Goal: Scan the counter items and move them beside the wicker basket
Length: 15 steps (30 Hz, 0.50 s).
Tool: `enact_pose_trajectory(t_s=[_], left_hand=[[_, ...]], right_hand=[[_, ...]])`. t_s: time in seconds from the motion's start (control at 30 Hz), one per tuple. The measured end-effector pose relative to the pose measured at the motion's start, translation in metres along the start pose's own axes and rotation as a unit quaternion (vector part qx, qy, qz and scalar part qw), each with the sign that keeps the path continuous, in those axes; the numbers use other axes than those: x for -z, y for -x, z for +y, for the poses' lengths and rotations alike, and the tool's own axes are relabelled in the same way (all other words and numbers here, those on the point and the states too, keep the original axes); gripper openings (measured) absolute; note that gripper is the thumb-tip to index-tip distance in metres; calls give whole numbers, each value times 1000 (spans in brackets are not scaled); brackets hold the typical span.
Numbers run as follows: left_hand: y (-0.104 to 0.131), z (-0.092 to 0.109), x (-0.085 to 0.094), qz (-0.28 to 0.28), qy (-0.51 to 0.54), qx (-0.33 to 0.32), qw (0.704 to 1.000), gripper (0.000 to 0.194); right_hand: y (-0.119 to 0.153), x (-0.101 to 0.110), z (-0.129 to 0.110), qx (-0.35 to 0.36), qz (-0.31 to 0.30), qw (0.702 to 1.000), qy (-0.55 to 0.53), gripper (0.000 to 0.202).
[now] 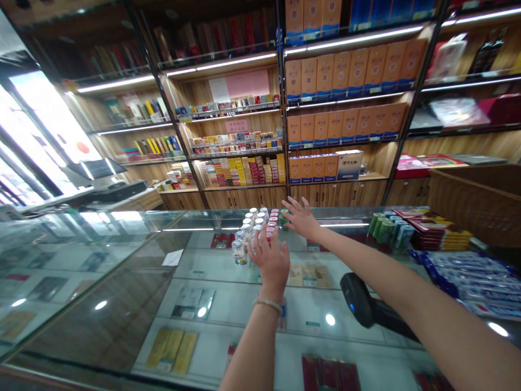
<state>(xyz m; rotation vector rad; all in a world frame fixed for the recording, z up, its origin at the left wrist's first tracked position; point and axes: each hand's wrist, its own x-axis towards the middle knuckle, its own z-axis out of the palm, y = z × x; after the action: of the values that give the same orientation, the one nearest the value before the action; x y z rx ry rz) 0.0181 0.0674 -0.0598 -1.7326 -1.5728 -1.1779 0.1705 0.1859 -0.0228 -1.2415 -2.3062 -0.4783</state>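
Rows of small white-capped bottles [239,252] stand on the glass counter [183,282], beside a row of red-topped ones [274,219]. My left hand [269,259], a beaded bracelet at its wrist, is over the near right part of these rows, its fingers apart and hiding some of them. My right hand [301,217] reaches in from the right with its fingers spread, close to a green container [284,219] at the far right end of the group. Neither hand shows anything in its grasp.
A black barcode scanner [360,301] lies under my right forearm. Green cans [382,229], red and yellow packs [427,228] and blue-white packages [472,277] sit on the right. Shelves of orange boxes [334,76] stand behind. A paper slip [172,258] lies left.
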Motion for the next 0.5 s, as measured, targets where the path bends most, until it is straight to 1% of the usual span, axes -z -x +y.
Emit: enact_pose_trajectory(t_s=[0.1, 0.17, 0.33, 0.5], left_hand=[[0, -1, -1, -4, 3, 8, 1000, 43], [0, -1, -3, -5, 3, 9, 1000, 44], [0, 2, -1, -18, 4, 14, 1000, 44], [-3, 7, 3, -26, 21, 25, 999, 43]], right_hand=[[-8, 3, -6, -66, -14, 997, -35, 23], [-14, 3, -10, -95, -23, 994, -46, 18], [-17, 5, -13, -128, -44, 989, -67, 16], [-8, 19, -15, -150, -58, 984, -78, 14]])
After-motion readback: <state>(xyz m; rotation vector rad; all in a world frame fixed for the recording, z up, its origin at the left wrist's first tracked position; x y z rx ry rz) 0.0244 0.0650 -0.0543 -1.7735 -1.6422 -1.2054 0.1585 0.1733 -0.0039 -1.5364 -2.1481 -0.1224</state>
